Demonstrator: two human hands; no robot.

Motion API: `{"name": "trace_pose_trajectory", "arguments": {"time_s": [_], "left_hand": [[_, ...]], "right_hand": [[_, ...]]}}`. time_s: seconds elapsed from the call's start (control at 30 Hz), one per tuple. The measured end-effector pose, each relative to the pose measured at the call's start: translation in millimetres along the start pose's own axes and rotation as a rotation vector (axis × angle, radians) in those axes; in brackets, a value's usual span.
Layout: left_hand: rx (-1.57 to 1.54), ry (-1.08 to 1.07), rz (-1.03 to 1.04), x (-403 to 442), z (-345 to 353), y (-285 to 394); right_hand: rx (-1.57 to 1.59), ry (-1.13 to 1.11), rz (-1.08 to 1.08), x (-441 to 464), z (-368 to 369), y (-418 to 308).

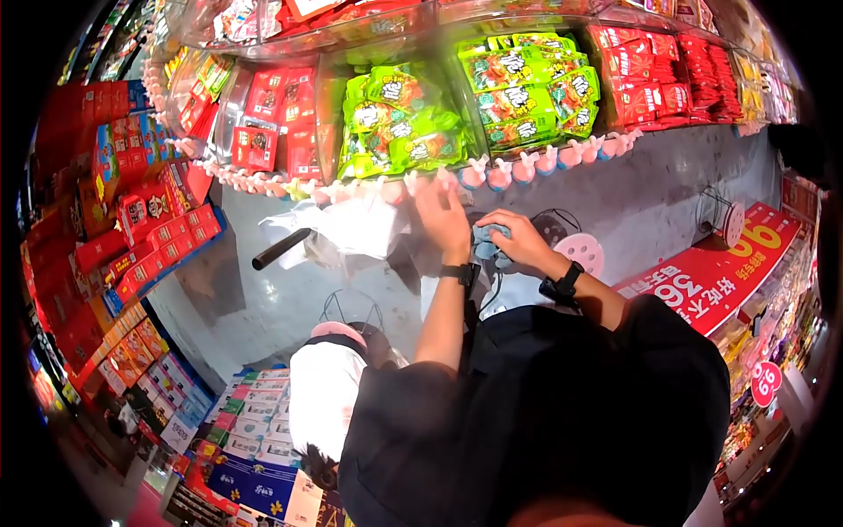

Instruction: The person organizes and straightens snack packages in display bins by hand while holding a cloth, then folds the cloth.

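My left hand (442, 220) reaches up to the display's front rim, fingers stretched out against the row of small pink and white figurines (527, 165). Whether its fingertips grip one of them is hard to see. Bunched in my right hand (520, 239) is a blue-grey cloth (488, 244), just below the rim and close to my left hand. Behind the figurines, clear bins hold green snack packets (399, 123), more green packets (527, 92) and red packets (637, 75). Dark bands circle both my wrists.
White plastic bags (360, 227) and a black tube (281, 249) are left of my hands. Pink-topped stools (581, 255) stand on the grey floor. A person in white (323, 395) is close at my left. Red boxes (167, 246) are stacked at left; a red sign (716, 268) borders the right.
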State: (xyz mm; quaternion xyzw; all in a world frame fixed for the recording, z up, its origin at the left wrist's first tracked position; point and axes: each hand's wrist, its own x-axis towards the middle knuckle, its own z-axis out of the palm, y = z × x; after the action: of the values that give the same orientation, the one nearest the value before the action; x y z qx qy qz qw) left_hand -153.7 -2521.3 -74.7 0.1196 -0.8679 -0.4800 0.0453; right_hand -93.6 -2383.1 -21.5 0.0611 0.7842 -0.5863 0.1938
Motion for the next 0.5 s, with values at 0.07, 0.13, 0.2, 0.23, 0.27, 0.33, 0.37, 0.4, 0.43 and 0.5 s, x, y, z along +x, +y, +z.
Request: {"name": "trace_pose_trajectory", "arguments": {"time_s": [0.07, 0.13, 0.2, 0.23, 0.27, 0.33, 0.37, 0.4, 0.43, 0.5], "left_hand": [[-0.025, 0.01, -0.04, 0, -1, 2], [-0.02, -0.015, -0.066, 4, -1, 4], [0.031, -0.081, -0.087, 8, -11, 9], [0.031, -0.122, -0.116, 9, -16, 15], [-0.023, -0.164, -0.083, 11, -25, 19], [-0.136, -0.241, -0.014, 13, -40, 25], [-0.116, -0.247, -0.041, 8, -48, 26], [-0.163, -0.357, -0.027, 5, -60, 30], [-0.207, -0.468, -0.011, 5, -76, 38], [-0.282, -0.672, 0.066, 1, -109, 54]], "right_hand": [[-0.007, -0.012, 0.007, 0, 1, -2], [-0.005, -0.011, -0.011, 4, 1, -2], [-0.025, -0.013, -0.038, 6, 0, -4], [-0.034, -0.014, -0.053, 7, 0, -6], [-0.018, -0.009, -0.05, 7, 0, -9], [0.005, -0.003, -0.048, 8, -4, -19], [-0.018, 0.032, -0.131, 8, -5, -26], [0.011, 0.032, -0.128, 8, -7, -31], [0.043, 0.032, -0.126, 9, -8, -35], [0.184, 0.066, -0.113, 12, -1, -55]]}}
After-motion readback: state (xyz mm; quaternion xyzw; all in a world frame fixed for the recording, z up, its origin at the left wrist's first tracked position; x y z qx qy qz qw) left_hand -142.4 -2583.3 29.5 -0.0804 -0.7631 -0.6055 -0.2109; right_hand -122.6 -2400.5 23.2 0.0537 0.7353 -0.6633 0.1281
